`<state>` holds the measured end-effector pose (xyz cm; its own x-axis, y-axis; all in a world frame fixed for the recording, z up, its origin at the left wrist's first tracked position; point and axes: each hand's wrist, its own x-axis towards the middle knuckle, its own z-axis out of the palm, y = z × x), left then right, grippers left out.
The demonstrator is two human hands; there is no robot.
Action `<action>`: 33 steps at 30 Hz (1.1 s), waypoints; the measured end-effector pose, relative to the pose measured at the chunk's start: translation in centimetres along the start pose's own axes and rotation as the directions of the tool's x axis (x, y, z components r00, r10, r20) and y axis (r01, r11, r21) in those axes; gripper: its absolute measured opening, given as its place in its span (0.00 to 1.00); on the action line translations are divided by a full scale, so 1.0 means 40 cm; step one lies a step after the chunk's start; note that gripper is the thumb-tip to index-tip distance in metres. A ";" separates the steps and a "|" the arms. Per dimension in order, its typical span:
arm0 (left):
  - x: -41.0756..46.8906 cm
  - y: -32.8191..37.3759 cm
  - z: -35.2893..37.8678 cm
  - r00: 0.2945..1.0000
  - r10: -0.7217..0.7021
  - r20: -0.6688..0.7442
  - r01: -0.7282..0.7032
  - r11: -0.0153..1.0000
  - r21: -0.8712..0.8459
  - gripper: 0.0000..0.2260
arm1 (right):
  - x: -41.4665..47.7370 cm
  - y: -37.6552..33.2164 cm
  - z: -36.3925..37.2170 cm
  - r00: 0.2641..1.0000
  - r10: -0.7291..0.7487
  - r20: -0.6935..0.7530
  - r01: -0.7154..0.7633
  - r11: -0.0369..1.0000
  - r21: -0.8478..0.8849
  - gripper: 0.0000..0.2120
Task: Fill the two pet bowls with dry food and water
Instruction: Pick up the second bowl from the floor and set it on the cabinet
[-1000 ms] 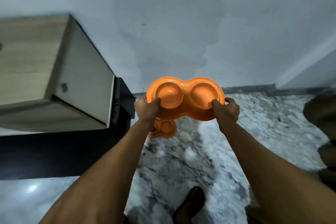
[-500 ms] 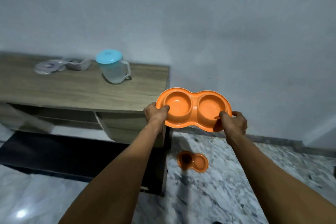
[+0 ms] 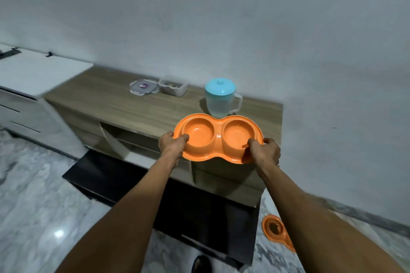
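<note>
Pet bowl [image 3: 218,139] over cabinet [image 3: 111,106], pitcher [image 3: 218,104] just behind

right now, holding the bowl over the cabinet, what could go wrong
The jug stands just behind the far rim of the bowl; setting the bowl down could knock it over.
The floor bowl lies by the right end of the cabinet; a step that way could hit it.
The left hand and right hand grip only the bowl's ends; a slip could tilt it.
</note>
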<state>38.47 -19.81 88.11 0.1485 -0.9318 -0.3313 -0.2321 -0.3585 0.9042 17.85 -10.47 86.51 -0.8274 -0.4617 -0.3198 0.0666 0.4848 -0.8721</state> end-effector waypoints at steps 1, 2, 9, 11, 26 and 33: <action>0.046 0.001 -0.023 1.000 -0.007 -0.010 0.007 1.000 0.003 0.25 | 0.004 -0.015 0.051 1.000 0.002 0.014 -0.002 1.000 0.000 0.29; 0.091 0.005 -0.044 1.000 -0.013 -0.019 0.013 1.000 0.003 0.26 | 0.010 -0.029 0.104 1.000 0.002 0.027 -0.002 1.000 0.000 0.29; 0.380 0.050 -0.153 0.998 -0.032 -0.045 0.034 0.999 0.040 0.25 | 0.052 -0.113 0.416 0.996 0.059 0.066 -0.057 0.998 -0.029 0.30; 0.454 0.058 -0.173 0.999 -0.018 -0.048 0.022 0.997 0.075 0.24 | 0.065 -0.131 0.484 0.995 0.078 0.063 -0.075 0.996 -0.050 0.30; 0.955 0.053 -0.217 0.969 -0.025 0.244 -0.061 0.939 0.340 0.11 | 0.125 -0.201 0.828 0.964 0.216 -0.157 -0.229 0.971 -0.065 0.27; 1.077 0.056 -0.195 0.945 -0.030 0.325 -0.119 0.896 0.427 0.16 | 0.147 -0.221 0.902 0.937 0.253 -0.241 -0.282 0.955 -0.092 0.25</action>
<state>51.85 -60.31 77.94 -0.1654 -0.8887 -0.4275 -0.6364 -0.2350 0.7347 32.52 -44.27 78.98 -0.8927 -0.1307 -0.4312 0.2455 0.6615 -0.7087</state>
